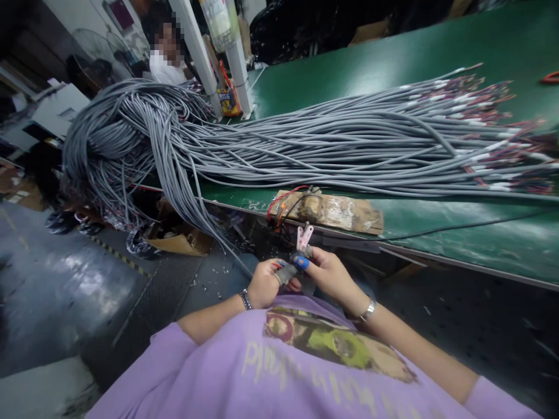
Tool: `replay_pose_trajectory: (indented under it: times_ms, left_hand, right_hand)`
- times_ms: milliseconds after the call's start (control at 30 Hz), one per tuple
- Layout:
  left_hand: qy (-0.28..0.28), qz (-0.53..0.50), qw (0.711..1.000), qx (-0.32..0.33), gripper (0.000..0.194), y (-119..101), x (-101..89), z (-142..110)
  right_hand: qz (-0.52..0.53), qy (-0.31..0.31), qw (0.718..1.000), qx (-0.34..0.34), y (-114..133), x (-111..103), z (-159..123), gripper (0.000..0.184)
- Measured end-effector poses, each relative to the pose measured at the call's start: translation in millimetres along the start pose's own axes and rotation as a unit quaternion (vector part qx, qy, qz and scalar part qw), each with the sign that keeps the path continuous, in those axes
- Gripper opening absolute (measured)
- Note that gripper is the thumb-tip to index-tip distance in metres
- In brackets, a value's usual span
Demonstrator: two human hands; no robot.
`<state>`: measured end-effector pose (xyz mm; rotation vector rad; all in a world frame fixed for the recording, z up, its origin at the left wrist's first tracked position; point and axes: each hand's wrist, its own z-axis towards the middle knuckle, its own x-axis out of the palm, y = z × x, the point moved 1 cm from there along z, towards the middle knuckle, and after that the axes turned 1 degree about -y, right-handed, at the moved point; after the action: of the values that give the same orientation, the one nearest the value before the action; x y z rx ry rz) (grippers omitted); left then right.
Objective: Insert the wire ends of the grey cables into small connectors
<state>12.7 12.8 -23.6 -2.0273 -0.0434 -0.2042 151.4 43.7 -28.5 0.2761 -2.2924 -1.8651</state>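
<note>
My left hand is closed in front of my shirt, with grey wrapping on its thumb. A grey cable runs down from the pile into it, and a bit of orange-red shows at its fingers. My right hand is closed just beside it, blue wrapping on the thumb and grey on a finger. What its fingertips pinch is too small and hidden to make out. Right above those fingertips stands a pink clothes peg, near the bench edge.
Many grey cables with stripped, coloured ends lie along the green bench and hang over its left end. A taped cardboard piece with wires sits at the front edge. An open carton is below. Another person sits behind the cables.
</note>
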Motion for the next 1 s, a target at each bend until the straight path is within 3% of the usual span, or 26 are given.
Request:
replay_pose_trajectory:
  times_ms: [200,400,500,633,833,1000]
  left_hand:
    - [-0.018,-0.031,0.999,0.0,0.052,-3,3.3,0]
    - [-0.019,-0.101,0.994,-0.023,0.053,-17,8.0,-6]
    - [0.013,-0.114,0.993,-0.036,0.05,-23,12.3,-6]
    - [0.035,-0.132,0.99,-0.04,0.048,-26,17.8,-5]
    - [0.024,-0.141,0.99,-0.019,0.051,-28,21.6,-5]
    - [0.012,-0.16,0.986,-0.046,0.049,-24,20.2,0]
  right_hand:
    - [0.13,-0.032,0.989,0.066,-8,4,-1,0.035]
    - [0.297,-0.023,0.949,0.102,-3,-6,12,0.037]
    - [0.317,0.017,0.941,0.117,10,-6,20,0.038]
    - [0.337,0.006,0.933,0.127,19,-2,27,0.037]
    - [0.345,0.031,0.929,0.13,13,2,30,0.04]
    - [0.347,0.02,0.931,0.109,9,4,33,0.042]
